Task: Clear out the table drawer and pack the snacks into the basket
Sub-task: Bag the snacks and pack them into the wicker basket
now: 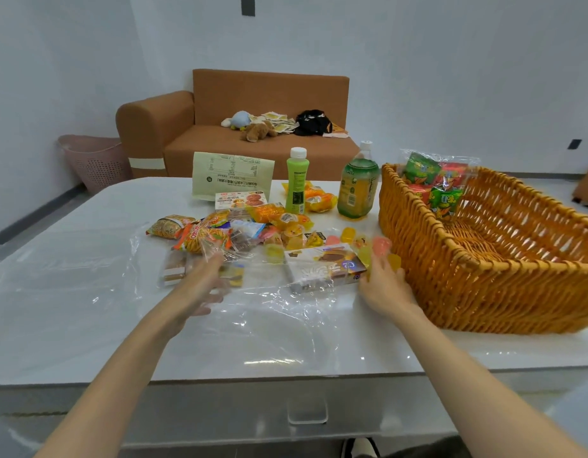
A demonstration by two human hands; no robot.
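2 bottles (297,183) (358,188), 1 basket (451,285), 2 hands (200,287) (385,290).

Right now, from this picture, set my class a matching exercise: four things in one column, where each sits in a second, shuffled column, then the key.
Things
1. green bottle
2. bag of snack packets
3. brown plush toy
4. pink hamper

Places
A. on the sofa
B. inside the wicker basket
C. standing left of the sofa
D. upright on the table

Pairs: 1-D, 2-B, 3-A, 4-C
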